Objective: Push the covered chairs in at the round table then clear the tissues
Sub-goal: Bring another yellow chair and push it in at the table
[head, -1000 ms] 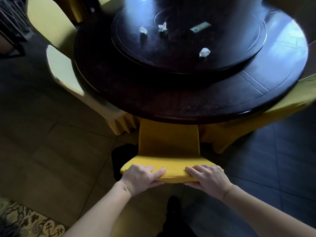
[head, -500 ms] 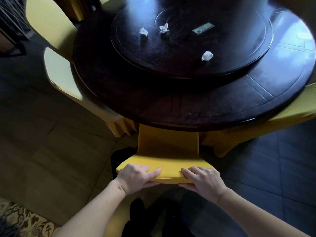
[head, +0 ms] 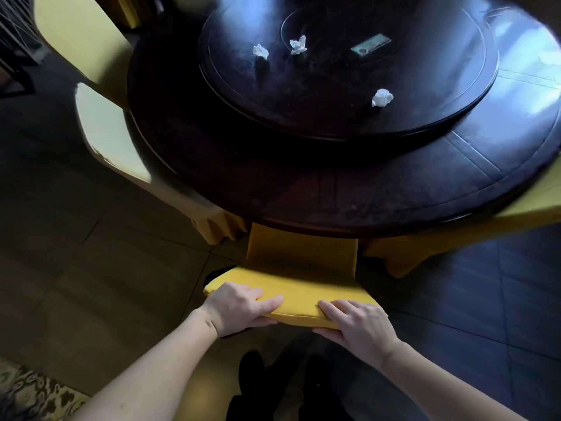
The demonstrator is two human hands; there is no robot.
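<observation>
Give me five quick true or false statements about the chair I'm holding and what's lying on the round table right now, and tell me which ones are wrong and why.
1. Both hands grip the top edge of the yellow covered chair. True: the left hand and the right hand each hold it.
2. Three crumpled tissues lie on the turntable. True: one, another, a third.
3. The tissues are on the floor. False: they lie on the turntable.
4. The right hand holds a tissue. False: it grips the chair.
5. The round table is white. False: it is dark wood.
</observation>
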